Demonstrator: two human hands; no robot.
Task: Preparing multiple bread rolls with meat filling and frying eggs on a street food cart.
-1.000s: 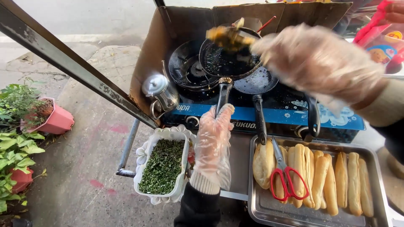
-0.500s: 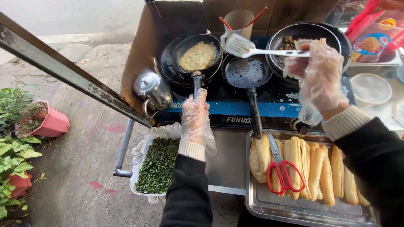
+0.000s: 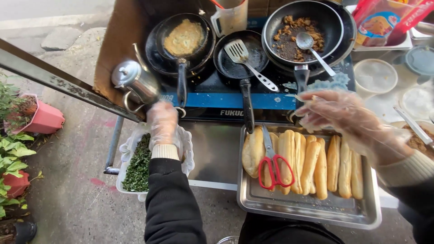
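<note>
we see a steel tray (image 3: 312, 208) lower centre with bread rolls (image 3: 312, 160) in a row and red-handled scissors (image 3: 273, 165) lying on them. upper right, a pan of browned mince (image 3: 300, 27) with a spoon (image 3: 312, 47) in it. middle pan (image 3: 242, 56) holds a slotted spatula (image 3: 248, 61). steel kettle (image 3: 135, 83) at left of the stove. pink flower pot (image 3: 43, 118) and green plants (image 3: 11, 156) at far left on the pavement.
</note>
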